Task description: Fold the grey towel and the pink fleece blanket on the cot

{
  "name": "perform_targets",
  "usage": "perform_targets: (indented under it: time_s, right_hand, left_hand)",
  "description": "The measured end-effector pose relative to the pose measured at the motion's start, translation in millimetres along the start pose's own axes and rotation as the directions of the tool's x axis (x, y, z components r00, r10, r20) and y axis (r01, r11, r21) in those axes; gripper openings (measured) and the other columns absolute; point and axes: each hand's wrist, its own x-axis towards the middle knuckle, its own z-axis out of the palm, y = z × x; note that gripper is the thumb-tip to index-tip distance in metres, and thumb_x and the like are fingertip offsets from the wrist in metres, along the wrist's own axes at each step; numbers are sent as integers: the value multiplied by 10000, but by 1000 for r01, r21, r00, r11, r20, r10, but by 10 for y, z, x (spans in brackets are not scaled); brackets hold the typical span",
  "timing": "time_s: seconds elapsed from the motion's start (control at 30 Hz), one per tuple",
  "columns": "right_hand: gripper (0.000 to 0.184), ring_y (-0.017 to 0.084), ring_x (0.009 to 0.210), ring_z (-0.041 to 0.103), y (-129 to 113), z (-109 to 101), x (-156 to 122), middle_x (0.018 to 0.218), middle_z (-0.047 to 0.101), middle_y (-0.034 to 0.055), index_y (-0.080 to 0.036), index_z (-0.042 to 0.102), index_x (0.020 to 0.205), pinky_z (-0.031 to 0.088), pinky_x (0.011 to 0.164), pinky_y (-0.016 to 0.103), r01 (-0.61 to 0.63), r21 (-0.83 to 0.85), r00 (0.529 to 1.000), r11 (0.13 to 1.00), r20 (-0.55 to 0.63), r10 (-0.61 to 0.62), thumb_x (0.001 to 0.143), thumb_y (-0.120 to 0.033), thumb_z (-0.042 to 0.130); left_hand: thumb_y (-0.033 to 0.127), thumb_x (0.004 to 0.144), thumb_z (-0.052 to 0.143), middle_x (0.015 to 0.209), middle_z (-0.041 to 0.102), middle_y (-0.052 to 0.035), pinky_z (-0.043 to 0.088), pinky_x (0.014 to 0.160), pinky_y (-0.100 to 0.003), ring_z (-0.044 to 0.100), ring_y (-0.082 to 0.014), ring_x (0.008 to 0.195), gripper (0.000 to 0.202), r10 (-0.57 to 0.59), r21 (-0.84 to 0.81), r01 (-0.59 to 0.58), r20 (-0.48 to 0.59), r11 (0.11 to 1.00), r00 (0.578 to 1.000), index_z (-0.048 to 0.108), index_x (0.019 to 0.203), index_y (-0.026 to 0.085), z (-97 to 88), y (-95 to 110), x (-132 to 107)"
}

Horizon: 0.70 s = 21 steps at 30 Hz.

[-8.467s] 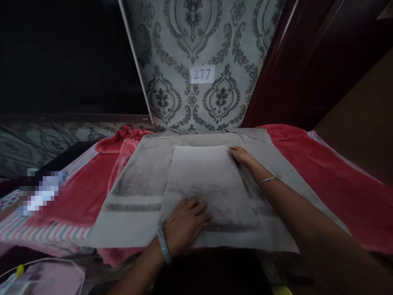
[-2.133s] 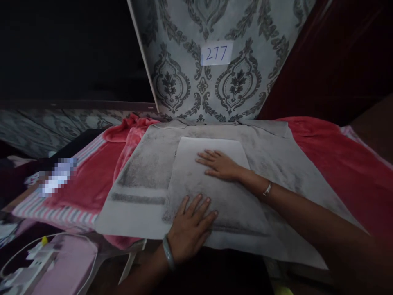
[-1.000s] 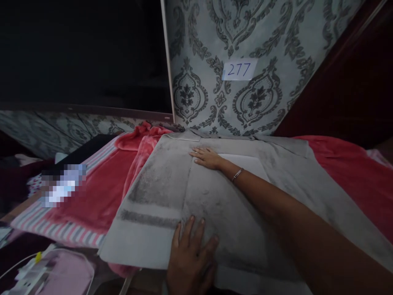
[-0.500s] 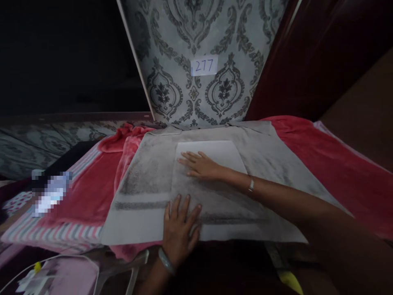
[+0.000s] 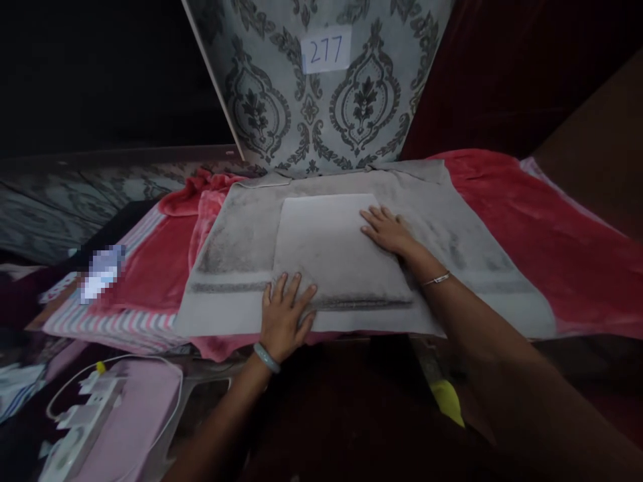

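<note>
A light grey plush cloth point(image 5: 236, 254), perhaps a towel, is spread out in front of me. On its middle lies a smaller grey rectangular piece point(image 5: 326, 248), flat, with a dark band along its near side. My left hand point(image 5: 284, 311) rests with fingers spread at the near left corner of that piece, a bangle on its wrist. Over the right edge of the same piece, my right hand point(image 5: 386, 229) lies flat, fingers apart, with a thin bracelet on the wrist. Whether the smaller piece is a folded cloth or a separate sheet I cannot tell.
Red blankets point(image 5: 517, 248) lie under and beside the grey cloth, with a striped cover point(image 5: 113, 328) at left. A power strip point(image 5: 83, 428) with a white cable sits on something pink at lower left. Behind stand a dark screen point(image 5: 100, 73) and a patterned wall point(image 5: 311, 127).
My right hand has slid from the middle of the smaller piece to its right edge. My left hand stays by the near left corner. The camera view has tilted down.
</note>
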Motion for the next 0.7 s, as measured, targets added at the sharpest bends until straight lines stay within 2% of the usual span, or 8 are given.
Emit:
perform_targets:
  time_s: [0.07, 0.2, 0.3, 0.47, 0.57, 0.7]
  right_hand:
    - [664, 410, 1530, 190, -39, -54, -237, 1661, 275, 133, -259, 338, 1610, 223, 1130, 754, -35, 8, 999, 999, -37, 36, 1037, -583, 252]
    - [609, 352, 1553, 142, -369, -55, -870, 1689, 214, 65, -320, 312, 1617, 207, 1185, 670, 183, 2, 983, 983, -16, -183, 1054, -548, 264]
    - [578, 326, 1555, 149, -576, 52, -1228, 1683, 237, 32, -347, 332, 1607, 190, 1208, 635, 264, 2, 964, 965, 7, -264, 1058, -526, 292]
    - [559, 302, 1554, 164, -579, 232, -1465, 1668, 278, 11, -335, 353, 1600, 162, 1236, 608, 187, 29, 982, 982, -47, -186, 1057, -464, 319]
    - [549, 304, 1557, 148, -487, 303, -1529, 1649, 327, 14, -301, 422, 1570, 198, 1236, 600, 154, 77, 979, 985, -144, -142, 1059, -464, 306]
    - [546, 298, 1553, 179, -351, 419, -1622, 1648, 328, 46, -262, 512, 1511, 258, 1233, 571, 128, 213, 945, 969, -323, -54, 1059, -497, 314]
  left_hand:
    - [355, 959, 540, 1609, 425, -110, 218, 1164, -682, 319, -404, 1496, 524, -9, 5, 9, 6, 1000, 1000, 521, 1481, 311, -76, 61, 26]
    - [355, 956, 537, 1637, 378, -106, 68, 1205, -709, 246, -382, 1536, 598, 35, -23, -34, 26, 999, 999, 434, 1541, 293, -181, 294, 127]
    - [350, 954, 550, 1645, 367, -88, 52, 1208, -720, 216, -389, 1547, 601, 81, -56, -77, 74, 995, 994, 434, 1542, 304, -101, 434, 179]
    - [346, 971, 539, 1638, 384, -66, 130, 1211, -707, 223, -391, 1543, 566, 72, -61, -65, 121, 996, 990, 453, 1530, 332, 68, 441, 149]
    - [347, 970, 545, 1639, 382, -67, 149, 1206, -709, 233, -398, 1537, 568, 87, -57, -81, 112, 995, 990, 454, 1530, 314, 46, 403, 134]
    - [282, 959, 556, 1592, 452, -104, 188, 1208, -677, 295, -386, 1516, 536, 97, -118, -91, 43, 989, 994, 503, 1491, 263, -53, 397, 132]
